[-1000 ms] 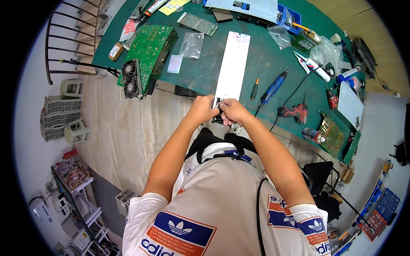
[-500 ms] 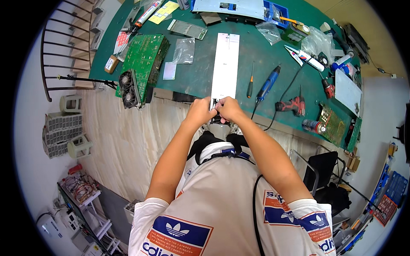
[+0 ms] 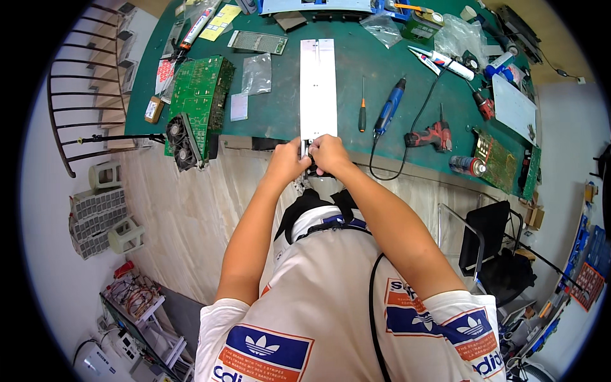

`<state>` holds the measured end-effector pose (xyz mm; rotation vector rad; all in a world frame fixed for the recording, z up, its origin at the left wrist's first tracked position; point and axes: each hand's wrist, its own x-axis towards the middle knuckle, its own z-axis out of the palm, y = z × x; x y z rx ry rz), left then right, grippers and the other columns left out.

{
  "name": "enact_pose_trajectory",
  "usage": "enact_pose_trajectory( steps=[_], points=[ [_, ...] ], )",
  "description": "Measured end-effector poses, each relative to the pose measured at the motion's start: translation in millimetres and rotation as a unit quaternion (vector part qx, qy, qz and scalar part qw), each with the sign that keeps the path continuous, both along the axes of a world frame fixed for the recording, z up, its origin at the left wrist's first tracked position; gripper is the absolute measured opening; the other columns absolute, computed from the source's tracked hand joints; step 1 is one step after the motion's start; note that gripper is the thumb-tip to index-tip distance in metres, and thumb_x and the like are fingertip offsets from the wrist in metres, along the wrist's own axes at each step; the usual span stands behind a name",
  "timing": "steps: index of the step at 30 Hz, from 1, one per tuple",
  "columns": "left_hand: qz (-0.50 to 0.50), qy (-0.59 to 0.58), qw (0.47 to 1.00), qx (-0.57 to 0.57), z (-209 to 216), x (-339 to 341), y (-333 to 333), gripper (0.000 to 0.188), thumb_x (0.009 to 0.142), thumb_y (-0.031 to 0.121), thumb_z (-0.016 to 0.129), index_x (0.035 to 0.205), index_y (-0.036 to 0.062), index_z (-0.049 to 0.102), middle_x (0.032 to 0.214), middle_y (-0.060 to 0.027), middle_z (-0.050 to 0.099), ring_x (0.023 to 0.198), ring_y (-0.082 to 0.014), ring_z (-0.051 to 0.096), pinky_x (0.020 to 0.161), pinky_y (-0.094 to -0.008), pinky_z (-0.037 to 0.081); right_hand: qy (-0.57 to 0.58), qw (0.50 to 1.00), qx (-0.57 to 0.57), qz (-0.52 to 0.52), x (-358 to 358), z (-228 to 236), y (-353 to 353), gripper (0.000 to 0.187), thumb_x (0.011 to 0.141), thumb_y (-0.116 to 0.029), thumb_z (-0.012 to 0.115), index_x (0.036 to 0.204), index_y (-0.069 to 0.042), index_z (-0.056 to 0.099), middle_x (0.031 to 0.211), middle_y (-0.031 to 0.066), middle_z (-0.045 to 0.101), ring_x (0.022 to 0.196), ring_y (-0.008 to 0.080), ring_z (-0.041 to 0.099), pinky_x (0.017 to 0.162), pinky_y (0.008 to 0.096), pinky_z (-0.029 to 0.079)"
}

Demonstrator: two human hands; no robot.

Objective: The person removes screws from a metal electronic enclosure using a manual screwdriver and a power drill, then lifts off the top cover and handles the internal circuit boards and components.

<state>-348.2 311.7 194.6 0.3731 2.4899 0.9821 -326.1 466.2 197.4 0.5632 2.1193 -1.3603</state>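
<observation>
A long, narrow white metal unit (image 3: 318, 89) lies lengthwise on the green bench, its near end projecting past the bench's front edge. My left hand (image 3: 289, 163) grips the left side of that near end, thumb against it. Beside it, my right hand (image 3: 329, 155) is closed with its fingers curled at the dark opening there. Whatever small part those fingers hold is hidden by the hand. Dark fittings (image 3: 318, 170) show below my hands. To the right lie an orange-and-black screwdriver (image 3: 363, 111) and a blue corded power tool (image 3: 390, 109).
A green circuit board (image 3: 197, 89) with a fan pair (image 3: 183, 141) stands at left. Rightward are a red cordless drill (image 3: 433, 137), a spray can (image 3: 466, 165) and sealant tubes (image 3: 449, 67). A clear bag (image 3: 257, 74) lies near the unit. A black chair (image 3: 482, 237) stands behind right.
The whole view has shifted slightly, so the bench things appear farther left. My hands stay at the unit's near end, with only a small shift of the right hand's fingers.
</observation>
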Motion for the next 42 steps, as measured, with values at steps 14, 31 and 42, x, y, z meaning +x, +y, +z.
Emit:
enact_pose_trajectory(
  steps=[14, 31, 42],
  points=[
    [-0.046, 0.019, 0.998, -0.042, -7, -9, 1, 0.051, 0.075, 0.017, 0.070, 0.123, 0.0005, 0.063, 0.074, -0.0203, 0.067, 0.070, -0.0351, 0.069, 0.071, -0.0413, 0.054, 0.041, 0.998, 0.030, 0.022, 8, -5, -2, 0.022, 0.095, -0.009, 0.056, 0.090, 0.006, 0.071, 0.069, 0.0166, 0.069, 0.051, 0.0235, 0.070, 0.056, 0.0373, 0.058],
    [-0.019, -0.035, 0.999, -0.009, 4, -4, 1, 0.053, 0.076, 0.015, 0.067, 0.127, 0.0010, 0.061, 0.083, -0.0215, 0.070, 0.076, -0.0357, 0.071, 0.075, -0.0401, 0.055, -0.018, 0.997, 0.015, 0.071, -2, 3, 4, 0.026, 0.098, -0.013, 0.052, 0.094, 0.006, 0.069, 0.074, 0.0183, 0.071, 0.055, 0.0250, 0.071, 0.057, 0.0378, 0.059],
    [-0.032, -0.034, 0.999, 0.010, 0, -7, -4, 0.052, 0.075, 0.015, 0.068, 0.125, -0.0010, 0.061, 0.086, -0.0201, 0.071, 0.076, -0.0323, 0.071, 0.077, -0.0406, 0.055, -0.145, 0.974, -0.090, 0.151, -16, -18, 16, 0.013, 0.099, -0.011, 0.055, 0.109, -0.004, 0.060, 0.061, 0.0048, 0.058, 0.045, 0.0152, 0.059, 0.036, 0.0309, 0.039]
  ],
)
